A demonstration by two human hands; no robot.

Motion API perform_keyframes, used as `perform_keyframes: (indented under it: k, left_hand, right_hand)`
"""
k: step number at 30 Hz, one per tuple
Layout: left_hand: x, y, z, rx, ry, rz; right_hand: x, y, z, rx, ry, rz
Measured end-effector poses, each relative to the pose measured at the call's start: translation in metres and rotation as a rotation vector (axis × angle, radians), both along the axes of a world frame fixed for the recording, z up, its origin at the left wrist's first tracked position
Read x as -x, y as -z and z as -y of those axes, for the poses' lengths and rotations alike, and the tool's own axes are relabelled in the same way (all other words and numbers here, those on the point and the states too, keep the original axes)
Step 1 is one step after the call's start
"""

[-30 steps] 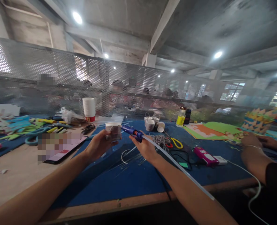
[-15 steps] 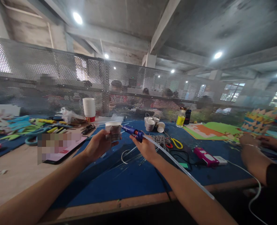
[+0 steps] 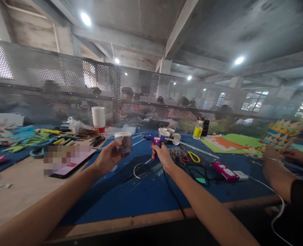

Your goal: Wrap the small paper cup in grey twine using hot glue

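My left hand (image 3: pixel 107 159) grips a small paper cup (image 3: pixel 123 141) wrapped in grey cord, its white rim uppermost. In my right hand (image 3: pixel 162 155) is a blue hot glue gun (image 3: pixel 154 138) with a small red light lit; its nozzle points left toward the cup, with a gap between them. A long clear glue stick (image 3: pixel 197 149) sticks out of the gun's back to the right. Behind the gun stand several small cord-wrapped cups (image 3: pixel 164 131), some with handles. A tangle of grey cord (image 3: pixel 177 155) lies just right of my right hand.
Yellow-handled scissors (image 3: pixel 193 156), a pink box (image 3: pixel 224 171) and black cable lie to the right. A phone (image 3: pixel 73 164), a stack of paper cups (image 3: pixel 98 118) and paper scraps are on the left. Another person's hands (image 3: pixel 274 155) are at the far right.
My right hand has drawn the glue gun back from the cup and turned it, so the glue stick now points more level to the right. The cup has tilted slightly in my left hand.
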State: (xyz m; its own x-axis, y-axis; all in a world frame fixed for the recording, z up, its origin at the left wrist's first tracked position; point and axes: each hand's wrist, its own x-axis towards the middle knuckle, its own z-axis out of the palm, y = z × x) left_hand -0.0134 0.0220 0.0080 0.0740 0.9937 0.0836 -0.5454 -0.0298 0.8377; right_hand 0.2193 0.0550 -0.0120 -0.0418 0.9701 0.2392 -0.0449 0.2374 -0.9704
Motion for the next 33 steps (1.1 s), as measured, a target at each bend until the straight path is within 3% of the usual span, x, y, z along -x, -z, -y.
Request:
perform_keyframes:
  k: [7, 11, 20, 25, 30, 33]
  left_hand:
    - [-0.003, -0.007, 0.004, -0.027, -0.038, -0.001]
    - [-0.003, -0.008, 0.004, -0.034, -0.028, 0.002]
    - [-0.005, -0.008, 0.006, -0.055, -0.015, 0.002]
    - [-0.005, -0.003, 0.004, -0.074, 0.008, -0.011]
    - [-0.007, 0.003, 0.004, -0.095, 0.064, -0.076]
    - [-0.011, 0.003, 0.007, -0.134, 0.089, -0.102]
  right_hand:
    - [-0.011, 0.012, -0.01, -0.001, 0.096, 0.475]
    - [-0.012, 0.016, -0.009, 0.025, 0.086, 0.599]
    - [-0.007, 0.019, -0.009, -0.131, 0.088, 0.832]
    - [0.0, 0.028, -0.009, -0.158, 0.188, 0.952]
    - [0.006, 0.016, 0.003, -0.4, 0.271, 0.865]
    - [0.016, 0.0, 0.018, -0.523, 0.121, 0.64]
